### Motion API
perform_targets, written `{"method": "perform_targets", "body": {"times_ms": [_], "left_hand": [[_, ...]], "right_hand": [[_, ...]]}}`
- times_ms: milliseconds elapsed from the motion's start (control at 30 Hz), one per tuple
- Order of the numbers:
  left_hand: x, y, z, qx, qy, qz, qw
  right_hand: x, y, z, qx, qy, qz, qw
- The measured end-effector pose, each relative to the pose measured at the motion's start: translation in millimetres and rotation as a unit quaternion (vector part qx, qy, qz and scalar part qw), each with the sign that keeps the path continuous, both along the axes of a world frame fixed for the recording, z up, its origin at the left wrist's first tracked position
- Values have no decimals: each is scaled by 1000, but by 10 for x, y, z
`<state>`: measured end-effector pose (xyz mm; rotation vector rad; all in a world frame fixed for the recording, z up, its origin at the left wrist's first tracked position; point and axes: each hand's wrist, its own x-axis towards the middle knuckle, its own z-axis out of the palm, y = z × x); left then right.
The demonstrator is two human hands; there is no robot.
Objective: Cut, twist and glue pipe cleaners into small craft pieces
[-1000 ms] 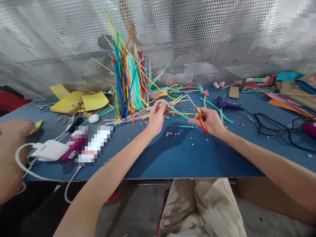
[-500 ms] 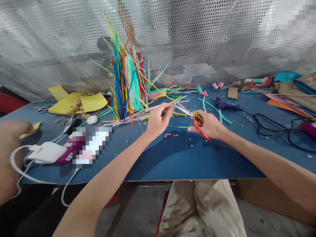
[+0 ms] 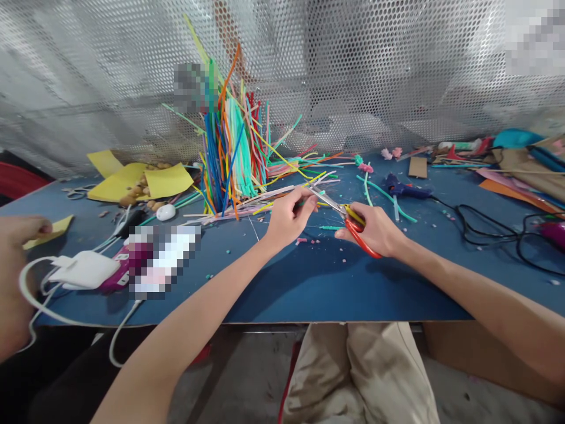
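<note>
My right hand [image 3: 375, 227] is closed round the scissors [image 3: 354, 224], which have red and yellow handles. Their metal blades point up and left, to the fingertips of my left hand [image 3: 292, 217]. That hand is pinched shut, and whatever it grips is hidden behind the fingers. A tiny teal bit [image 3: 322, 192] shows close to the blades. Below the blades, a short teal pipe cleaner piece [image 3: 332, 228] lies on the blue tabletop [image 3: 304, 288]. Pink scraps [image 3: 302, 240] are scattered near it.
A tall bundle of coloured pipe cleaners [image 3: 236, 153] stands behind my left hand. Rightward lie a blue glue gun [image 3: 408, 187] and its black cable [image 3: 481, 227]. At left are a phone [image 3: 170, 259], a white charger [image 3: 90, 270], yellow paper [image 3: 170, 179] and another person's hand [image 3: 22, 235].
My left hand has shifted slightly right, closer to the scissors. The blades now reach past its fingertips. The other person's hand at the left edge has moved a little left with a yellow paper.
</note>
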<state>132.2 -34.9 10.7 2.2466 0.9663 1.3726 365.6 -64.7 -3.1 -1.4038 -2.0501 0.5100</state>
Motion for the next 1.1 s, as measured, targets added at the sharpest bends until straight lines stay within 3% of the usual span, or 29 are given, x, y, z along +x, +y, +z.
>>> {"method": "perform_targets", "body": {"times_ms": [333, 467, 600, 667, 900, 1000, 1100], "left_hand": [[13, -53, -20, 3, -17, 12, 1000], [-7, -36, -32, 53, -3, 18, 998], [-132, 84, -80, 151, 51, 47, 986], [-203, 158, -108, 180, 102, 52, 977], [-207, 241, -141, 148, 220, 62, 962], [-194, 257, -135, 130, 238, 74, 960], [-221, 289, -115, 135, 219, 89, 962]], "right_hand": [[-56, -81, 34, -5, -33, 19, 999], [4, -13, 32, -1, -28, 31, 999], [193, 170, 16, -5, 87, 6, 996], [297, 261, 20, -43, 173, -15, 984], [545, 516, -22, -49, 392, -41, 918], [604, 588, -78, -64, 425, -4, 903], [636, 583, -60, -11, 367, -12, 930]]}}
